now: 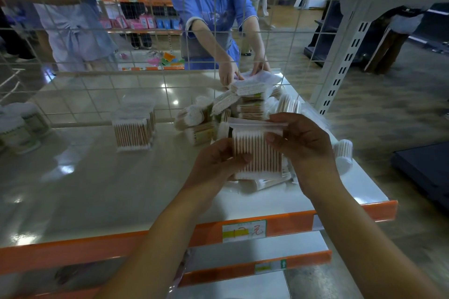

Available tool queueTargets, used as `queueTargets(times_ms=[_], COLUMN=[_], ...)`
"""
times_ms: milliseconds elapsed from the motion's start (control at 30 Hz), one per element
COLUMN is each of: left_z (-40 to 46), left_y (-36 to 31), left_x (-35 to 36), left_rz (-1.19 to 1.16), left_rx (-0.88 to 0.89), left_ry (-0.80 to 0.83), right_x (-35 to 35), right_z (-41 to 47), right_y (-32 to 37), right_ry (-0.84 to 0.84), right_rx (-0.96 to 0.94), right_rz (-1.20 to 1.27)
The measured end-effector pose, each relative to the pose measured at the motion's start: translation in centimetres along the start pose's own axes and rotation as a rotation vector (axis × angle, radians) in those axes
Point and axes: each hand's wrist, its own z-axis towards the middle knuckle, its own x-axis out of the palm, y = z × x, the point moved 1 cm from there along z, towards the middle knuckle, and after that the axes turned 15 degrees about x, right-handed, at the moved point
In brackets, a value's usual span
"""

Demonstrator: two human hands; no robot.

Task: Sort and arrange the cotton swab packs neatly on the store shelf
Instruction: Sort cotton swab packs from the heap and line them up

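Observation:
Both my hands hold one clear pack of wooden cotton swabs [257, 153] upright above the shelf [97, 189]. My left hand [216, 165] grips its lower left side. My right hand [301, 143] pinches the pack's top flap and right side. Behind it lies a jumbled heap of swab packs [233, 109] on the right half of the shelf. A neat upright group of packs [133, 131] stands at the shelf's middle left. A round swab tub [343, 155] lies by the right edge.
A wire grid back panel [145, 43] closes the shelf's far side. Beyond it a person in blue [213, 7] handles packs at the far edge. White jars [21, 126] stand at far left. An orange price rail [243, 230] runs along the front.

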Motion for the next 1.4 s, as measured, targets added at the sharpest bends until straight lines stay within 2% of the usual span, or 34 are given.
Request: queueTargets(times_ms=[100,233,300,567,833,933,1133,1400], left_z=[-0.2,-0.3,-0.2,-0.3,-0.9,-1.0,-0.8,-0.7], left_y=[0.0,0.1,0.0,-0.7,-0.8,-0.8,-0.6,-0.7], left_x=[-0.2,-0.5,-0.5,-0.5,-0.4,-0.1,-0.5,-1.1], left_rz=[-0.035,-0.041,-0.039,-0.024,0.013,0.028,0.117,0.141], left_rx=[-0.013,0.012,0.033,0.131,0.150,0.153,0.204,0.156], left_ry=[0.005,-0.019,-0.049,-0.100,-0.058,-0.052,-0.151,-0.160], right_x=[-0.3,-0.5,-0.4,0.7,1.5,1.4,1.2,0.9], right_z=[-0.2,-0.8,-1.0,-1.8,-2.0,-1.9,-1.6,-1.1], right_y=[-0.2,-0.3,-0.6,-0.9,-0.6,-0.9,-0.8,-1.6], right_ry=[0.019,-0.180,-0.211,-0.043,0.010,0.025,0.041,0.093], right_rx=[0.051,-0.001,-0.013,0.041,0.068,0.055,0.082,0.224], right_rz=[0.040,-0.198,-0.258,-0.259,-0.274,-0.210,-0.037,0.138])
